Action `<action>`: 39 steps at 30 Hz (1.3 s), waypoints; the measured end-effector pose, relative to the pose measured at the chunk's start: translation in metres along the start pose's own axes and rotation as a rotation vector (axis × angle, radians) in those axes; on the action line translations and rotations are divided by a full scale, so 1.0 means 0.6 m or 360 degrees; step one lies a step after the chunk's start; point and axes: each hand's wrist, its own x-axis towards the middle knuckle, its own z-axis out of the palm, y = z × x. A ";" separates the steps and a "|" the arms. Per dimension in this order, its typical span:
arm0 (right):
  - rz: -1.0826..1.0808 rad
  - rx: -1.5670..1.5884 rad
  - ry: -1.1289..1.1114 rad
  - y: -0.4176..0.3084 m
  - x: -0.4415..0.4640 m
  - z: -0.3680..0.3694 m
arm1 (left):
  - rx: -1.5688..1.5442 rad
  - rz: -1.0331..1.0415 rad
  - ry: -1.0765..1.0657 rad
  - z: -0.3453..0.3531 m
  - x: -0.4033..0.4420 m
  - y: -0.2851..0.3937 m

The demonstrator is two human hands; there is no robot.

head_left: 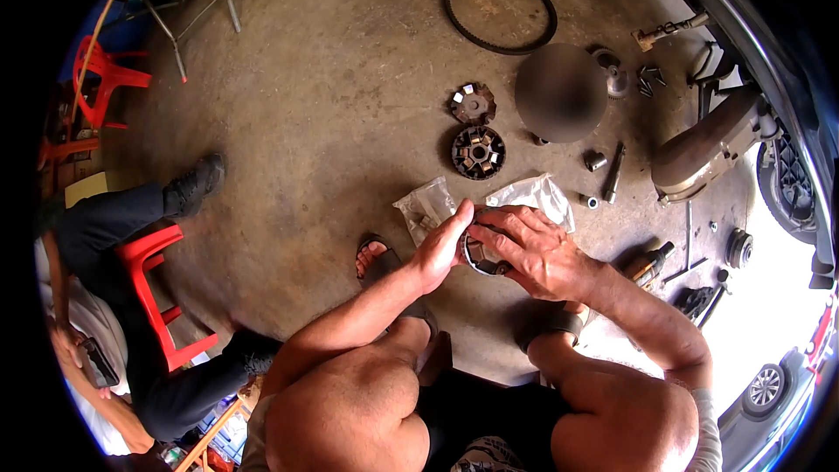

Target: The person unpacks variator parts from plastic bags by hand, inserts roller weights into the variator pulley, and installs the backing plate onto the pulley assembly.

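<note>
A round metal part [480, 255] with an open, ribbed inside is held between both hands above the floor, in front of my knees. It resembles a scooter variator. My left hand [440, 252] grips its left edge, thumb pointing up along the rim. Across its top and right side lie the curled fingers of my right hand [544, 253], covering much of it. Just beyond the hands are two clear plastic bags, one on the left [426, 207] and one on the right [549, 194]. Farther off sit a variator with rollers [478, 154] and a notched ramp plate [473, 104].
A drive belt [502, 50] lies at the back. Sockets [595, 161], an extension bar [616, 173], a power tool [648, 264] and a T-handle wrench [689, 245] are scattered rightward, near a scooter's case [708, 149]. A seated person [83, 332] and a red stool [150, 297] are left.
</note>
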 end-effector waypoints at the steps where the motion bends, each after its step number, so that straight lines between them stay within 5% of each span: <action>1: 0.0001 0.0002 -0.0003 0.000 0.000 0.000 | -0.0019 0.0013 -0.0007 0.000 0.000 -0.001; 39: 0.0351 0.0237 0.0193 -0.012 -0.025 0.011 | -0.0008 0.0037 0.0057 -0.007 0.000 -0.013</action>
